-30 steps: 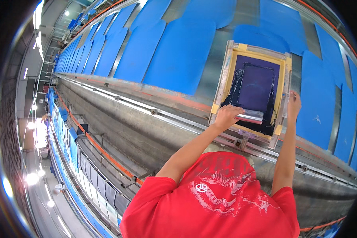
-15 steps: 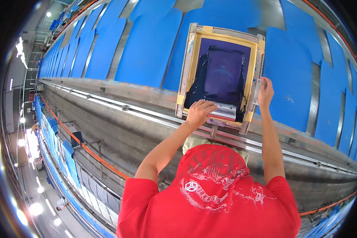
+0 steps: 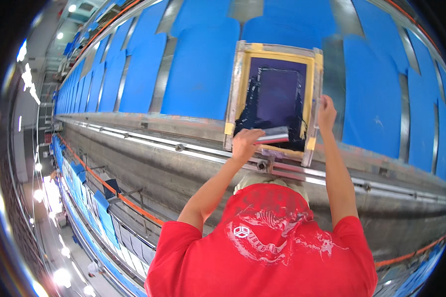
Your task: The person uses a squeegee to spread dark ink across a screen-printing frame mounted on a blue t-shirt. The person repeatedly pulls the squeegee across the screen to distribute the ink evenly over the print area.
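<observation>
While ink darkens the yellow-taped printing screen [image 3: 276, 99], left hand [image 3: 246, 143] grips the squeegee [image 3: 273, 135].
Right hand [image 3: 326, 113] clasps the frame edge; blue cloth panels [image 3: 198, 74] line the desk [image 3: 183, 163].

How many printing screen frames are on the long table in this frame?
1. The single screen frame lies on the blue fabric panels, held by both hands: the left hand holds a squeegee at its near edge and the right hand grips its right rail. Others may sit beyond view.

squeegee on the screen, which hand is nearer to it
Left. The left hand grips the squeegee at its left end, on the dark screen. The right hand is off the squeegee, holding the right side of the printing frame.
</observation>
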A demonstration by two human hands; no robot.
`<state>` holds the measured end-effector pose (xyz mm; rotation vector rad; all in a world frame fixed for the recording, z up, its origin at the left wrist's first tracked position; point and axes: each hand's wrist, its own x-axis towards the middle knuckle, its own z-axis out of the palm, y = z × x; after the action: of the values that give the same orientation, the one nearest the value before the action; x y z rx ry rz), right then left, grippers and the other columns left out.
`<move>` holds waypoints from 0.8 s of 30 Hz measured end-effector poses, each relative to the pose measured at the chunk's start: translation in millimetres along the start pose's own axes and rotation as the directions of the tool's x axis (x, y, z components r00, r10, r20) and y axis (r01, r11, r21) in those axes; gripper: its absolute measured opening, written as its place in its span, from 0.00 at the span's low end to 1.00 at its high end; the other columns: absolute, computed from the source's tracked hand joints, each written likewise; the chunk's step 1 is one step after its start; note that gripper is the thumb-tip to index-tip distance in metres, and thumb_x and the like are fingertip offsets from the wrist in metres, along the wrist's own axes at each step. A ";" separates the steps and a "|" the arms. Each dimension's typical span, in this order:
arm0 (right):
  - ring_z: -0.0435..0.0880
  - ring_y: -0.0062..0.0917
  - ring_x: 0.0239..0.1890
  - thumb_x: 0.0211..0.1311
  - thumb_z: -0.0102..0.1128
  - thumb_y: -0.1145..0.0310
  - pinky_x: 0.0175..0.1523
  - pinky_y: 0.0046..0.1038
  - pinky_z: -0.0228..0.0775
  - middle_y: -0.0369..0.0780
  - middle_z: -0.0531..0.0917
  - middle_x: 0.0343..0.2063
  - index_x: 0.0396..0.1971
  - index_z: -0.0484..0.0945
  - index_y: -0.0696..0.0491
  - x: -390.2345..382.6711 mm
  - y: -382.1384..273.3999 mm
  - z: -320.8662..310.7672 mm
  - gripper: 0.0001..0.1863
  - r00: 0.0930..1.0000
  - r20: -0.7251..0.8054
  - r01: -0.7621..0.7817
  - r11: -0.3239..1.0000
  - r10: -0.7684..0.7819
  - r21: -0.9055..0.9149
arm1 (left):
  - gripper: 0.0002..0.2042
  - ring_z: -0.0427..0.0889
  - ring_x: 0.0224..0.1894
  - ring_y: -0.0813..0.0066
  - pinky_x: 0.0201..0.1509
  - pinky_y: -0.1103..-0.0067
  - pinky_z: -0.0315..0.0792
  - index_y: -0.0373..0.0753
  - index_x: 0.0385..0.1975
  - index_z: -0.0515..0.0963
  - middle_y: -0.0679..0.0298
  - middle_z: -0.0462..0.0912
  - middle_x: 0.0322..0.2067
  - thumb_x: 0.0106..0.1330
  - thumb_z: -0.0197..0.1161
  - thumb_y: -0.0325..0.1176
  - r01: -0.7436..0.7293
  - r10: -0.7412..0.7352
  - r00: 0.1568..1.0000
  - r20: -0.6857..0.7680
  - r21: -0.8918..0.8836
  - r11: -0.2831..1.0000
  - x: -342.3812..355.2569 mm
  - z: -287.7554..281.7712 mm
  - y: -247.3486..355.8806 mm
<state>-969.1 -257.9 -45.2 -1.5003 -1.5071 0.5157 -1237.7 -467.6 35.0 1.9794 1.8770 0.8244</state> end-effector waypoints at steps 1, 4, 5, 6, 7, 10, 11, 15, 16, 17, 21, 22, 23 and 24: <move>0.85 0.49 0.38 0.75 0.54 0.60 0.44 0.43 0.76 0.50 0.86 0.35 0.47 0.82 0.52 -1.0 -0.1 0.2 0.13 0.996 0.059 -0.059 0.998 0.061 -0.027 | 0.19 0.84 0.45 0.63 0.50 0.69 0.79 0.46 0.43 0.87 0.67 0.89 0.47 0.48 0.73 0.25 -0.023 0.023 0.999 -0.024 0.018 1.000 -5.4 -2.4 -2.2; 0.84 0.53 0.40 0.74 0.54 0.59 0.45 0.47 0.76 0.51 0.86 0.35 0.46 0.82 0.51 2.0 1.5 5.1 0.13 0.991 0.094 -0.088 0.994 0.093 -0.060 | 0.20 0.84 0.45 0.64 0.50 0.69 0.79 0.46 0.42 0.88 0.69 0.88 0.47 0.45 0.73 0.25 -0.071 0.071 0.997 0.010 0.078 0.994 -18.3 -10.5 -5.9; 0.85 0.53 0.41 0.74 0.54 0.59 0.45 0.48 0.76 0.50 0.86 0.35 0.46 0.82 0.50 2.6 2.3 4.7 0.13 0.988 0.100 -0.109 0.992 0.115 -0.059 | 0.21 0.84 0.45 0.64 0.50 0.69 0.79 0.47 0.43 0.87 0.70 0.88 0.47 0.45 0.73 0.25 -0.083 0.081 0.996 0.042 0.065 0.994 -22.8 -10.8 -6.8; 0.85 0.53 0.41 0.74 0.54 0.60 0.45 0.48 0.76 0.50 0.87 0.35 0.46 0.82 0.50 3.5 -1.2 3.1 0.12 0.984 0.115 -0.129 0.990 0.135 -0.054 | 0.22 0.84 0.46 0.65 0.49 0.69 0.79 0.47 0.43 0.87 0.71 0.88 0.47 0.44 0.72 0.25 -0.086 0.082 0.994 0.072 0.057 0.995 -31.1 -13.5 -5.5; 0.85 0.52 0.41 0.74 0.54 0.60 0.45 0.48 0.76 0.50 0.87 0.35 0.45 0.82 0.49 8.1 -2.2 1.9 0.12 0.983 0.124 -0.134 0.990 0.139 -0.042 | 0.22 0.84 0.46 0.66 0.49 0.69 0.78 0.47 0.44 0.87 0.72 0.87 0.47 0.43 0.72 0.25 -0.096 0.091 0.992 0.086 0.053 0.994 -32.6 -13.7 -4.9; 0.85 0.52 0.40 0.74 0.54 0.61 0.45 0.49 0.76 0.49 0.87 0.35 0.45 0.82 0.48 8.0 -10.2 -4.3 0.11 0.964 0.169 -0.189 0.976 0.205 -0.108 | 0.23 0.84 0.46 0.68 0.47 0.70 0.77 0.49 0.44 0.87 0.73 0.87 0.47 0.43 0.72 0.25 -0.192 0.180 0.978 0.104 0.118 0.974 -36.6 -8.6 -11.0; 0.85 0.51 0.41 0.73 0.54 0.61 0.46 0.48 0.76 0.49 0.87 0.36 0.46 0.82 0.48 10.6 -12.6 -8.0 0.11 0.951 0.205 -0.204 0.967 0.232 -0.150 | 0.24 0.83 0.47 0.70 0.47 0.70 0.75 0.50 0.45 0.86 0.74 0.87 0.48 0.43 0.72 0.25 -0.201 0.191 0.977 0.095 0.121 0.972 -33.0 -4.4 -15.0; 0.84 0.48 0.45 0.71 0.57 0.61 0.47 0.45 0.77 0.46 0.86 0.40 0.46 0.83 0.48 11.8 -14.9 -25.8 0.11 0.947 0.259 -0.120 0.957 0.190 -0.265 | 0.26 0.82 0.50 0.70 0.49 0.69 0.73 0.51 0.46 0.85 0.75 0.86 0.49 0.42 0.73 0.24 -0.200 0.187 0.977 0.098 0.145 0.969 21.4 6.3 -24.6; 0.84 0.46 0.46 0.70 0.58 0.61 0.47 0.44 0.77 0.45 0.86 0.41 0.46 0.83 0.47 14.6 -13.5 -26.3 0.11 0.957 0.259 -0.055 0.960 0.129 -0.276 | 0.24 0.82 0.49 0.70 0.50 0.69 0.73 0.50 0.45 0.85 0.74 0.86 0.49 0.43 0.72 0.24 -0.209 0.197 0.977 0.087 0.161 0.965 39.9 11.1 -30.8; 0.83 0.45 0.48 0.69 0.59 0.60 0.49 0.43 0.77 0.44 0.85 0.43 0.47 0.83 0.47 18.3 -11.4 -28.0 0.12 0.945 0.306 -0.010 0.943 0.118 -0.332 | 0.24 0.83 0.48 0.68 0.50 0.69 0.75 0.49 0.45 0.86 0.73 0.87 0.47 0.44 0.71 0.23 -0.212 0.206 0.977 0.052 0.151 0.966 60.8 15.9 -38.1; 0.80 0.40 0.55 0.64 0.65 0.57 0.55 0.41 0.74 0.42 0.81 0.50 0.49 0.84 0.49 34.3 -42.7 -41.0 0.17 0.866 0.499 0.276 0.799 0.034 -0.534 | 0.19 0.85 0.46 0.62 0.50 0.68 0.79 0.48 0.43 0.86 0.67 0.89 0.43 0.50 0.67 0.22 -0.173 0.171 0.985 0.029 0.101 0.980 145.9 18.4 -60.1; 0.79 0.40 0.55 0.64 0.66 0.57 0.56 0.41 0.74 0.41 0.80 0.52 0.50 0.84 0.50 45.9 -62.3 -41.0 0.18 0.840 0.542 0.368 0.738 -0.003 -0.566 | 0.15 0.85 0.45 0.61 0.50 0.68 0.78 0.48 0.42 0.87 0.65 0.89 0.41 0.53 0.68 0.26 -0.119 0.114 0.989 0.090 0.053 0.991 166.4 12.7 -64.0; 0.78 0.40 0.56 0.61 0.68 0.57 0.58 0.42 0.72 0.42 0.79 0.52 0.49 0.84 0.51 59.4 -84.6 -39.0 0.19 0.831 0.534 0.419 0.806 -0.155 -0.418 | 0.14 0.85 0.44 0.59 0.49 0.65 0.79 0.48 0.41 0.88 0.65 0.89 0.39 0.55 0.69 0.29 -0.085 0.076 0.987 0.140 0.063 0.994 186.4 10.3 -65.1; 0.78 0.40 0.56 0.59 0.70 0.58 0.59 0.43 0.70 0.43 0.78 0.53 0.49 0.85 0.52 64.9 -104.1 -32.4 0.21 0.815 0.501 0.462 0.848 -0.291 -0.260 | 0.12 0.85 0.44 0.58 0.49 0.64 0.79 0.50 0.40 0.88 0.63 0.89 0.38 0.57 0.67 0.31 -0.032 0.019 0.974 0.227 0.051 0.998 207.0 3.2 -63.9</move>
<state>-989.6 -224.6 75.5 -1.3418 -2.3218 0.3496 -1290.5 -257.5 38.1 2.0372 1.7626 0.5321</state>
